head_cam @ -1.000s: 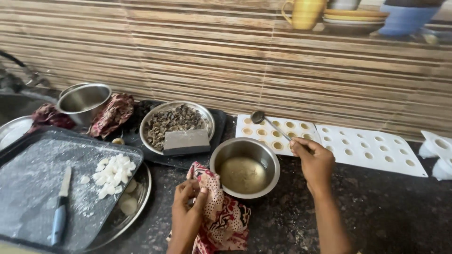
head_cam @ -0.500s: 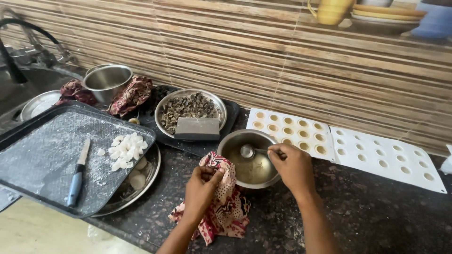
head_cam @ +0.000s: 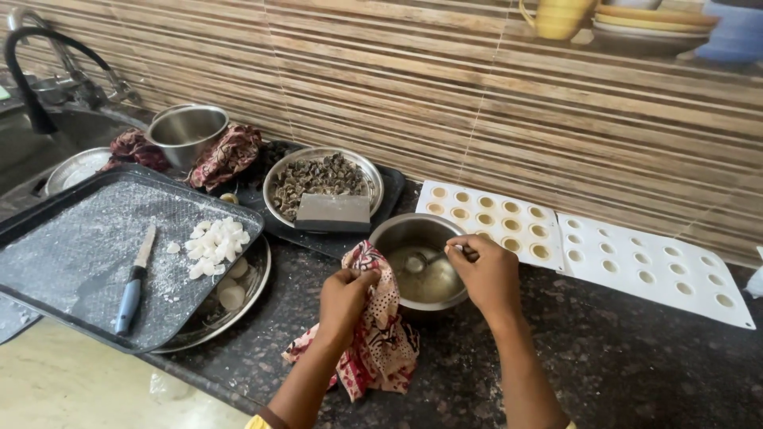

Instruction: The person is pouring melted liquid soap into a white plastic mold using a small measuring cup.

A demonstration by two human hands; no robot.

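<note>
Two bare hands at work over a dark speckled stone tabletop (head_cam: 636, 357). Right hand (head_cam: 486, 274) has its grip pinched on the handle of a small metal spoon (head_cam: 420, 260), spoon bowl dipped in the yellowish liquid inside a round steel bowl (head_cam: 397, 234), which sits center of the tabletop, just in front of the moulds. Left hand (head_cam: 343, 295) has fingers closed on a red-and-cream printed cloth (head_cam: 373, 342), cloth bunched and touching the steel bowl's left side, rest draped on the tabletop. Behind bowl, to the right: two white rectangular silicone mould sheets w/ round cavities; nearer sheet (head_cam: 493, 218) has several cavities filled w/ yellowish liquid, farther sheet (head_cam: 660, 266) cavities look unfilled. Behind bowl, left: round steel plate of dark brownish bits (head_cam: 322, 179) w/ a grey rectangular block (head_cam: 332, 211) on its front edge, both on a dark tray. Far left: dark rectangular baking tray (head_cam: 71, 254) dusted w/ white powder, holding a blue-handled knife (head_cam: 131, 278) and a pile of small white pieces (head_cam: 214, 240); tray overlaps a round steel plate (head_cam: 238, 298). Back left: empty steel pot (head_cam: 187, 131) w/ dark red cloths beside it, black tap (head_cam: 32, 71) over sink. Shelf up top w/ yellow mug (head_cam: 556, 16), plates blurry.
</note>
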